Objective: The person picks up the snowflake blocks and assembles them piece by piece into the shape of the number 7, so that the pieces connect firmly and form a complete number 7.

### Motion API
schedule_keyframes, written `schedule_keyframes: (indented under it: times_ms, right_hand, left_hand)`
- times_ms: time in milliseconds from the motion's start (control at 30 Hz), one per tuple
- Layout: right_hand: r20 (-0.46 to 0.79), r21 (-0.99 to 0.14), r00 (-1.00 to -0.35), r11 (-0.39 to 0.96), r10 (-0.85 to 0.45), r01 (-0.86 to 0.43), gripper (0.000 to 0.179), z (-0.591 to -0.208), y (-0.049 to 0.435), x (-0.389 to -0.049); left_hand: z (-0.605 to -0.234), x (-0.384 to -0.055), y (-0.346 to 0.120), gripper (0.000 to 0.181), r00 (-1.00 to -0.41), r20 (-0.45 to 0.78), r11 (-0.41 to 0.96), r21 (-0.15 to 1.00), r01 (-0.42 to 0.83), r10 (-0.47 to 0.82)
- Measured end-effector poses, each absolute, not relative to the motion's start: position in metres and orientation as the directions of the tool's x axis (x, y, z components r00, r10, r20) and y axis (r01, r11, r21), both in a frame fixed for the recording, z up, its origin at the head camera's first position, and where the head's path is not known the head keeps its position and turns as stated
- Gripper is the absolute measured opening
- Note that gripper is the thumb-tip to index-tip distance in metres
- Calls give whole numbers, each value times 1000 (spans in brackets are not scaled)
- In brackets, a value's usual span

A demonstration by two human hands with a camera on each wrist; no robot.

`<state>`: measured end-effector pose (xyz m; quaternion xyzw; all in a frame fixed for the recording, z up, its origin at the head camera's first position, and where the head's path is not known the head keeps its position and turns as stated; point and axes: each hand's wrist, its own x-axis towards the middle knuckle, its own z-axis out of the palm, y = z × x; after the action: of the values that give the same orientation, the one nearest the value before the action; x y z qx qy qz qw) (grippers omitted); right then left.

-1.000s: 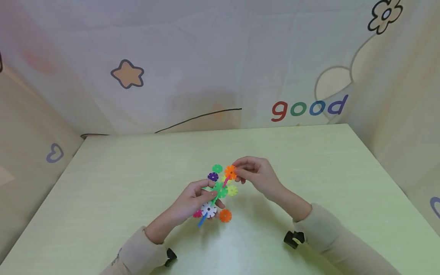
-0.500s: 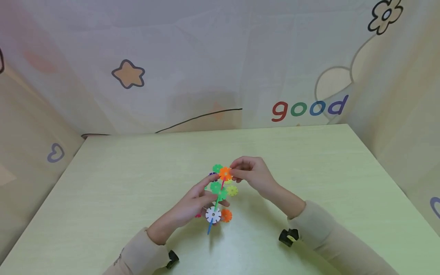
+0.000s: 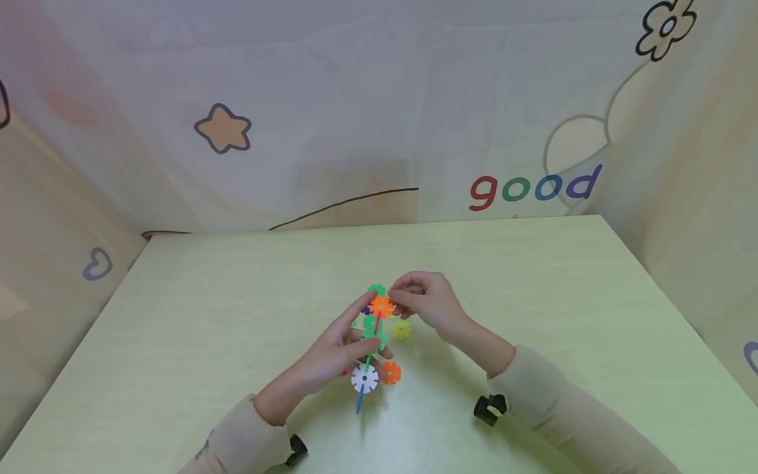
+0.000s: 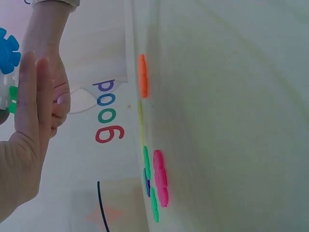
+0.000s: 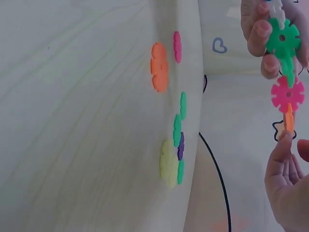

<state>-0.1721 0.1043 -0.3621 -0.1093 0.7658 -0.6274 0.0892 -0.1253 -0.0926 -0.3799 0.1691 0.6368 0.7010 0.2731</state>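
A chain of notched, flower-shaped plastic discs hangs above the table. My left hand (image 3: 331,352) grips its green discs (image 3: 373,332) between thumb and fingers, the index finger stretched up beside the top orange disc (image 3: 381,307). Below the grip are a white disc (image 3: 364,379) and a blue disc (image 3: 359,399) seen edge-on. In the right wrist view a pink disc (image 5: 287,93) links the green ones to the orange end disc (image 5: 288,119). My right hand (image 3: 432,303) pinches that orange disc at its outer edge; its thumb is partly cut off in the right wrist view.
Loose discs lie flat on the pale table (image 3: 503,283) under and behind the hands: an orange disc (image 3: 391,373), a yellow disc (image 3: 401,330), a green disc (image 3: 377,289), a purple disc (image 5: 181,146) and a pink disc (image 4: 160,179). A printed curtain (image 3: 331,99) stands around the table.
My right hand and the orange end disc have shifted left and slightly down. The chain has swung more upright, its white and blue end moving lower. My left index finger has stretched up toward the orange disc.
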Motion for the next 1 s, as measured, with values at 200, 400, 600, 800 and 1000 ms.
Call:
schedule_keyframes:
  times_ms: [200, 400, 600, 800, 1000]
  right_hand:
    - [-56, -934, -945, 350, -322, -64, 16, -367, 119, -180]
    - [-121, -840, -893, 524, -433, -141, 18, -384, 132, -187]
    - [-129, -772, -862, 596, -490, -223, 30, -397, 133, -190]
    - [-133, -742, -877, 633, -462, -221, 35, -403, 130, -191]
    - [-111, -681, -878, 679, -466, -274, 28, -411, 124, -193]
  left_hand:
    - [-379, -124, -95, 69, -827, -115, -35, 986, -160, 550]
    - [-377, -123, -98, 67, -851, -122, -9, 989, -147, 510]
    - [-376, -124, -100, 66, -860, -114, -25, 989, -145, 498]
    - [-375, -125, -104, 66, -874, -106, -56, 987, -150, 475]
    - [-374, -125, -107, 64, -877, -109, -84, 982, -168, 468]
